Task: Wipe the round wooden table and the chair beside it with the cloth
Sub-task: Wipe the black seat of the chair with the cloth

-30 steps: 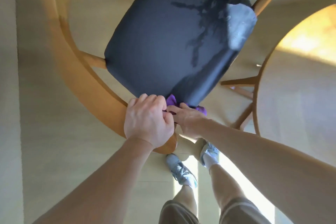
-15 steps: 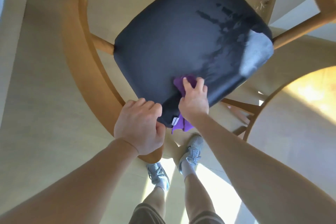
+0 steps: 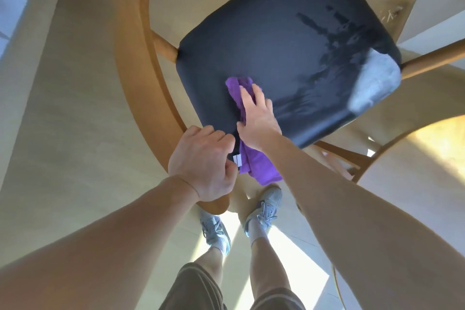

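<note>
The chair's dark padded seat (image 3: 276, 53) fills the upper middle of the head view, with wet streaks toward its right side. Its curved wooden backrest (image 3: 136, 78) arcs down the left. My right hand (image 3: 258, 118) presses a purple cloth (image 3: 254, 163) flat on the seat's near part; the cloth's tail hangs over the near edge. My left hand (image 3: 203, 166) grips the end of the backrest beside the seat's near corner. The round wooden table (image 3: 415, 184) shows at the right edge.
A wooden chair rail (image 3: 432, 60) runs off to the upper right, and table legs (image 3: 344, 158) sit under the table's rim. My feet in grey shoes (image 3: 264, 206) stand on the pale floor just below the chair.
My right hand has slid the purple cloth from the seat's near edge further up onto the seat. My left hand has stayed on the backrest end.
</note>
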`<state>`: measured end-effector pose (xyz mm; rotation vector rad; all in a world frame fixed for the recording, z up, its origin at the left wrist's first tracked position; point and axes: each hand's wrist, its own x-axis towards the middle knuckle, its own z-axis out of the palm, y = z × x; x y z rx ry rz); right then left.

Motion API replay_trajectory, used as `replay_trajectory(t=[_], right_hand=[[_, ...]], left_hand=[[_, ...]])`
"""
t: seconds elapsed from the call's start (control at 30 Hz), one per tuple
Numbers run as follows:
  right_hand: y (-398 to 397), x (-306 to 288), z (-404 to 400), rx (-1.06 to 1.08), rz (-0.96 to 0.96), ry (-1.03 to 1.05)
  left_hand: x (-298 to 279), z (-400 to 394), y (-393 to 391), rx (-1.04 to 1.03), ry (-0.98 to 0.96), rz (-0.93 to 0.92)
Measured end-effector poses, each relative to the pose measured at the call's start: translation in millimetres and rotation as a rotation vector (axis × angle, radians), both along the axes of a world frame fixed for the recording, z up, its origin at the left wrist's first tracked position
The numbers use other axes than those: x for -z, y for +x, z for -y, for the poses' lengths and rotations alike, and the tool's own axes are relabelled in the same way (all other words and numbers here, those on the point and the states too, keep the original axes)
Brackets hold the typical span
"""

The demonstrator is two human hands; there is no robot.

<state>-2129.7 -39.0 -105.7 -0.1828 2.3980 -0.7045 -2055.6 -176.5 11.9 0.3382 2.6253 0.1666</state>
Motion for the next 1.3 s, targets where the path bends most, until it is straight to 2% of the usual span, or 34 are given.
replay_trajectory(t=[0.07, 0.1, 0.2, 0.3, 0.37, 0.43, 0.5, 0.57, 0.6, 0.67, 0.73, 0.8, 0.97, 1.07, 1.23, 1.27, 1.3], right_hand=[[31.1, 12.4, -1.5, -0.292, -0.101, 0.192], [47.9, 16.9, -3.4, -0.404, -0.147, 0.213], [82.6, 19.8, -18.7, -0.604, -0.174, 0.143], [83.2, 12.8, -31.9, -0.76, -0.104, 0.12], [65.9, 3.6, -28.7, -0.67, -0.021, 0.048], [42.2, -4.5, -19.7, -0.353, 0.034, -0.075], [17.9, -7.6, -5.2, -0.02, -0.034, -0.176], [0.3, -5.5, 9.4, 0.059, -0.101, -0.199], [-3.7, -3.9, 16.6, -0.008, -0.076, -0.165], [-0.8, 4.6, 25.3, -0.314, -0.085, -0.003], [19.2, 15.8, 25.7, -0.625, -0.235, 0.138], [42.6, 20.5, 15.3, -0.745, -0.306, 0.117], [72.3, 17.1, -31.9, -0.9, -0.144, 0.059], [55.3, 5.8, -34.9, -0.78, -0.062, 0.02], [19.7, 6.5, 5.6, -0.062, -0.046, -0.186], [16.4, 8.8, 15.6, -0.025, -0.03, -0.194], [15.3, 10.8, 24.6, -0.079, -0.017, -0.177]], left_hand=[[0.9, 0.4, 0.5, -0.016, 0.026, -0.029], [1.1, 0.4, 0.8, -0.029, 0.046, -0.046], [1.2, 0.8, 0.7, -0.046, 0.083, -0.053], [0.8, 2.1, 1.4, -0.043, 0.078, -0.036], [0.3, 2.6, 1.6, -0.039, 0.083, -0.045], [-0.3, 1.5, 2.2, -0.046, 0.087, -0.056], [-1.2, 0.4, 0.9, -0.049, 0.061, -0.037], [-1.1, 0.4, 0.3, -0.05, 0.058, -0.028], [-1.1, 1.2, 0.7, -0.053, 0.064, -0.028], [-0.2, 2.5, 2.1, -0.06, 0.075, -0.046], [2.0, 3.0, 3.7, -0.08, 0.092, -0.089], [4.0, 2.4, 3.2, -0.093, 0.1, -0.126], [7.1, 3.1, 5.8, -0.177, 0.079, -0.133], [10.1, 1.8, 7.2, -0.229, 0.074, -0.19], [14.7, 3.4, 9.0, -0.312, 0.042, -0.261], [14.8, 2.9, 8.7, -0.321, 0.054, -0.263], [14.5, 2.1, 7.9, -0.324, 0.064, -0.259]])
